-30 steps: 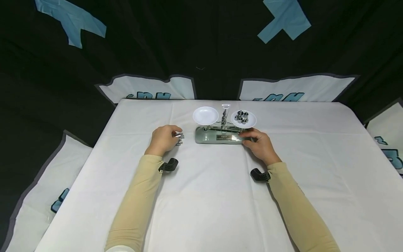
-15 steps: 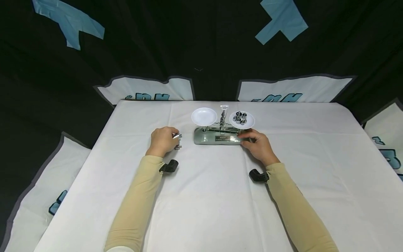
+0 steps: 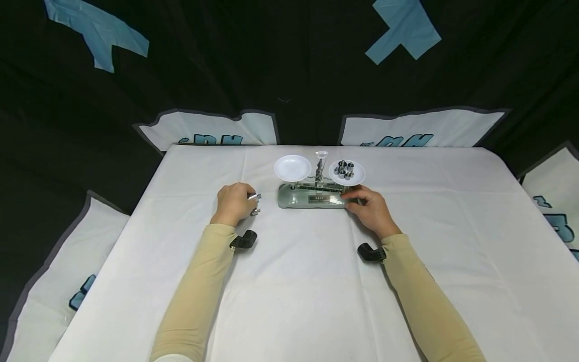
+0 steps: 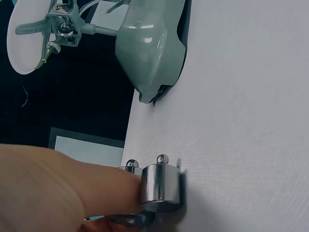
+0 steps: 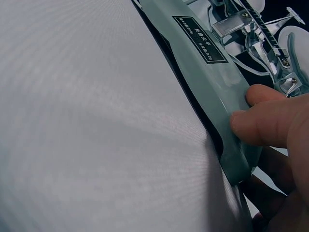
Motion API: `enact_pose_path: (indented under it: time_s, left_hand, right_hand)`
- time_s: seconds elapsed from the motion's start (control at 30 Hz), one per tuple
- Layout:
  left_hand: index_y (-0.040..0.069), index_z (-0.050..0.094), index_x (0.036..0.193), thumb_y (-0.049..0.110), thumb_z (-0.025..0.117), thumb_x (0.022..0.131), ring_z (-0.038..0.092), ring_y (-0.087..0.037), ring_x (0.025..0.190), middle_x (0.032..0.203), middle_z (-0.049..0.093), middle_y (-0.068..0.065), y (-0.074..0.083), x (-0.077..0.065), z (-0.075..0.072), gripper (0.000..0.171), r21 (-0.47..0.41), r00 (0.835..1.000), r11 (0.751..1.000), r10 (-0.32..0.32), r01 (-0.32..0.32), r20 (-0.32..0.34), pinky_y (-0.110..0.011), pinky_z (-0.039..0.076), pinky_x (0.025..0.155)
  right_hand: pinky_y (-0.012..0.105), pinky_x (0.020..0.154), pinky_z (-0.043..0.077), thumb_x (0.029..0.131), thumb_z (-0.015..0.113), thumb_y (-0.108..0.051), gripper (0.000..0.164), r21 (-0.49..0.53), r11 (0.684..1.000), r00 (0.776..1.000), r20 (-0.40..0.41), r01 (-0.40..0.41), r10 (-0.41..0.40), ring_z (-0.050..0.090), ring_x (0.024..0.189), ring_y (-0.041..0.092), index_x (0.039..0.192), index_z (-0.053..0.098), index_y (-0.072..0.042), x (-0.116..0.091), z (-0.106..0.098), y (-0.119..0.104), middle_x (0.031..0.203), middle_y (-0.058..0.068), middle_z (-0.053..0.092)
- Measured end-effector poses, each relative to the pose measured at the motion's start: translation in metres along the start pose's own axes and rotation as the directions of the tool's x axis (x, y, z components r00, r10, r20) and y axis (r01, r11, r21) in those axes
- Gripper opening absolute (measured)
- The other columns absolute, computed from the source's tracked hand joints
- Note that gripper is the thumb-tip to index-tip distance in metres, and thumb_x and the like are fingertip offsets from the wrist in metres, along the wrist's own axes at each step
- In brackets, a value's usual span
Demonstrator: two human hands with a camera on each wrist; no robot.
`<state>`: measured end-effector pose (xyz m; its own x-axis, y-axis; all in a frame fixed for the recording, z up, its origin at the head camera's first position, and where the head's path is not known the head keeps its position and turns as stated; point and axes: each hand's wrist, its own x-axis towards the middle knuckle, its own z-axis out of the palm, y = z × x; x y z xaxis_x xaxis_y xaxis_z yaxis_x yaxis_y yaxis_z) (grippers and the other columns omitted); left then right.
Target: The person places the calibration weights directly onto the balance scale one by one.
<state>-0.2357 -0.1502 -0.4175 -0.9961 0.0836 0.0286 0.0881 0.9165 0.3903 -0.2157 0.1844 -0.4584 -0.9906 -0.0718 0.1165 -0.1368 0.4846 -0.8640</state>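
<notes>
A green two-pan balance scale (image 3: 296,197) stands at the far middle of the table. Its left pan (image 3: 292,168) is bare; several knobbed metal weights (image 3: 342,170) sit in its right pan (image 3: 361,174). Left of the base, my left hand (image 3: 233,203) curls round several shiny metal weights (image 3: 255,196). From the left wrist, the thumb lies against one cylindrical weight (image 4: 161,187), with another behind it; the other fingers are mostly hidden. My right hand (image 3: 372,211) grips the right end of the base, thumb (image 5: 248,126) on its front side and other fingers around the end.
A white cloth covers the table (image 3: 303,291). Behind it hangs a dark curtain (image 3: 226,60) with pale blue tape (image 3: 402,30). The scale's beam and pan supports (image 5: 270,38) rise close above my right fingers.
In my left hand, the weights have shifted from a tight bunch to lie more apart and tilted. My right hand stays on the base. The head view has shifted slightly.
</notes>
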Motion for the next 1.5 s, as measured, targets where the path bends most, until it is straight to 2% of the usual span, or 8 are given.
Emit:
enact_pose_path:
  time_s: [0.4,0.5,0.63,0.77,1.0,1.2,1.33,1.5]
  left_hand:
    - [-0.001,0.069,0.109,0.009,0.064,0.082,0.058,-0.036,0.094,0.104,0.071,-0.017,-0.001,0.001,0.003,0.029,-0.041,0.999,0.998,-0.038,0.038,-0.010,-0.051,0.038,0.096]
    - [0.000,0.069,0.107,0.012,0.063,0.084,0.059,-0.035,0.091,0.097,0.071,-0.015,-0.001,0.002,0.002,0.027,-0.073,0.998,0.997,-0.038,0.034,-0.046,-0.050,0.038,0.097]
    - [0.000,0.068,0.110,0.014,0.063,0.087,0.062,-0.032,0.091,0.095,0.071,-0.014,0.002,0.004,-0.003,0.028,-0.147,0.988,0.989,-0.021,-0.002,-0.154,-0.049,0.039,0.099]
    - [-0.001,0.067,0.113,0.013,0.066,0.088,0.061,-0.034,0.095,0.100,0.070,-0.016,0.010,0.004,-0.012,0.029,-0.285,0.960,0.957,-0.023,-0.060,-0.280,-0.047,0.039,0.099]
    - [0.001,0.067,0.116,0.012,0.068,0.087,0.060,-0.031,0.107,0.100,0.070,-0.016,0.028,0.000,-0.030,0.030,-0.513,0.916,0.844,-0.070,-0.157,-0.394,-0.045,0.046,0.098]
    - [0.005,0.067,0.116,0.014,0.069,0.087,0.058,-0.026,0.110,0.103,0.069,-0.012,0.049,0.001,-0.039,0.030,-0.634,0.931,0.752,-0.080,-0.178,-0.357,-0.043,0.045,0.095]
    - [0.007,0.066,0.119,0.016,0.068,0.088,0.056,-0.025,0.115,0.108,0.069,-0.011,0.064,0.007,-0.041,0.033,-0.643,0.949,0.748,-0.060,-0.162,-0.309,-0.045,0.043,0.100]
    - [0.007,0.066,0.120,0.017,0.069,0.088,0.055,-0.024,0.118,0.108,0.069,-0.010,0.076,0.016,-0.039,0.034,-0.647,0.957,0.745,-0.038,-0.164,-0.286,-0.048,0.040,0.106]
  right_hand:
    - [0.046,0.120,0.029,0.082,0.067,0.002,0.021,-0.008,1.000,1.000,0.001,-0.014,0.014,0.038,0.142,0.034,0.101,0.073,-0.002,0.000,-0.001,-0.001,0.143,0.016,0.053]
    - [0.046,0.119,0.030,0.082,0.067,0.002,0.021,-0.012,1.000,1.000,0.002,-0.019,0.019,0.038,0.142,0.034,0.102,0.073,-0.002,0.000,-0.001,-0.001,0.144,0.016,0.052]
    - [0.046,0.120,0.029,0.082,0.067,0.002,0.021,-0.018,1.000,1.000,0.002,-0.023,0.023,0.037,0.142,0.035,0.102,0.073,-0.002,0.000,-0.002,0.000,0.144,0.016,0.052]
    - [0.047,0.120,0.029,0.082,0.067,0.002,0.021,-0.020,1.000,1.000,0.002,-0.020,0.020,0.036,0.143,0.035,0.102,0.073,-0.001,0.001,-0.003,-0.001,0.145,0.016,0.051]
    - [0.047,0.120,0.028,0.082,0.067,0.001,0.021,-0.009,1.000,1.000,0.010,-0.024,0.024,0.036,0.143,0.035,0.102,0.073,-0.001,0.001,-0.002,-0.002,0.145,0.016,0.051]
    - [0.046,0.120,0.029,0.082,0.067,0.002,0.021,-0.014,0.999,1.000,0.009,-0.029,0.029,0.038,0.142,0.035,0.102,0.073,-0.002,-0.001,-0.001,0.000,0.143,0.016,0.053]
    - [0.046,0.120,0.028,0.082,0.067,0.002,0.021,-0.012,1.000,1.000,0.008,-0.018,0.018,0.037,0.142,0.036,0.102,0.073,-0.001,-0.001,-0.001,-0.001,0.143,0.017,0.052]
    - [0.046,0.120,0.028,0.082,0.068,0.002,0.020,-0.018,1.000,1.000,0.010,-0.012,0.012,0.038,0.141,0.036,0.102,0.073,-0.001,-0.001,-0.002,-0.001,0.142,0.017,0.054]
